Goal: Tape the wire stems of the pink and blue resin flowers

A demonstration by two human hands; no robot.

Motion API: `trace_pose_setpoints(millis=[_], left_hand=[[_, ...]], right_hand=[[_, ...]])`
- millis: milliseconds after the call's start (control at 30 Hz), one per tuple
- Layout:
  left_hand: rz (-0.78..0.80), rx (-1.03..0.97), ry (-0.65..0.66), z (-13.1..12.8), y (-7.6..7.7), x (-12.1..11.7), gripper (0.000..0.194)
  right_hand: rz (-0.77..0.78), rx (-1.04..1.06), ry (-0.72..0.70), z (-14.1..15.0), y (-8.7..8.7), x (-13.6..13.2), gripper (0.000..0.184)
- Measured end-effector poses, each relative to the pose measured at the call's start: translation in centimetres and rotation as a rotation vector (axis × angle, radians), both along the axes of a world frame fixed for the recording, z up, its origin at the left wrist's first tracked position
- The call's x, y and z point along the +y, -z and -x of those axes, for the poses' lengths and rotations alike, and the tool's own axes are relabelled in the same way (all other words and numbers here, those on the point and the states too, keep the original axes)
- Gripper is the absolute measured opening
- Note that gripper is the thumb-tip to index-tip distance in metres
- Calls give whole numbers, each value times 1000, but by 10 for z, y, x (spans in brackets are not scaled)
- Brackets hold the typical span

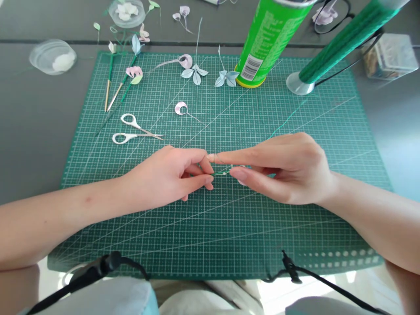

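My left hand [177,175] is closed in a pinch on a thin green stem [218,173] that carries small white bead-like tips. To its right, my right hand [288,168] has index finger and thumb stretched toward the stem, the index fingertip meeting my left fingers. Its other fingers curl underneath, mostly hidden, where green thread [288,119] runs in from a tall green thread cone [344,46]. Something pale shows just behind the right thumb, too covered to name. White-handled scissors [136,131] lie slightly open beyond my left hand, and a pink petal loop [181,108] rests farther back.
A green cutting mat [210,236] covers the near table. Behind stand a bright green can [269,41] and a clear box [390,57]. Blue petal sprigs [196,74], wrapped flower stems [110,78] and a clear dish [52,57] lie at the back. Black straps hang near the front edge.
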State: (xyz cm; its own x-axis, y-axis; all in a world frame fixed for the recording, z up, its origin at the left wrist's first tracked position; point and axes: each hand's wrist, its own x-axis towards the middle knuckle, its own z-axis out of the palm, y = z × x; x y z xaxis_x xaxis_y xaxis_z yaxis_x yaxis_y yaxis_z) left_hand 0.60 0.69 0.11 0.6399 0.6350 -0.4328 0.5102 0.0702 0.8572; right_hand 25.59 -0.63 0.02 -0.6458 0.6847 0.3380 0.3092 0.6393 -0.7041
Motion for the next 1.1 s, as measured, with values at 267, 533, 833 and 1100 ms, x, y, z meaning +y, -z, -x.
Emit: trace_pose_setpoints(millis=[267, 533, 833, 1100], left_hand=[[7, -21, 13, 0, -2, 0, 8], [165, -55, 21, -2, -2, -1, 12], [207, -48, 42, -3, -4, 0, 16], [217, -61, 68, -3, -2, 0, 18]], right_hand=[[186, 40, 24, 0, -2, 6, 36], [252, 13, -66, -5, 0, 9, 45], [224, 5, -78, -5, 3, 11, 50], [137, -28, -111, -8, 5, 15, 52]])
